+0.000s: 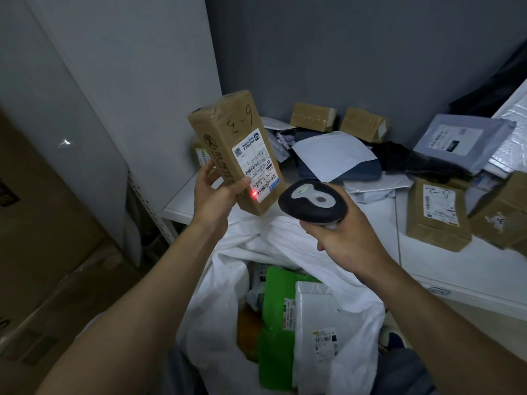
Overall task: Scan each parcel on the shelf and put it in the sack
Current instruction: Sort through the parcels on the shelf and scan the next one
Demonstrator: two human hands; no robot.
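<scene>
Grey walls (pixel 342 52) back a white shelf (pixel 425 266) strewn with parcels (pixel 436 212). Above the sack (pixel 216 309), our left hand (pixel 216 195) grips the tall brown box (pixel 236 143) while our right hand (pixel 345 238) clasps the scanner (pixel 310 201). We should steady the box and walk the red dot (pixel 253 197) onto the label's (pixel 256 163) barcode.

The scene is dim and bluish-grey, with soft, even light and faint shadows. A red laser dot (pixel 253 197) glows on the cardboard parcel (pixel 228 124); a glare spot (pixel 66 142) shines on the white panel (pixel 85 109) at left. Wide-angle distortion bends the edges, and the cartons (pixel 502 212) at far right are blurred.
</scene>
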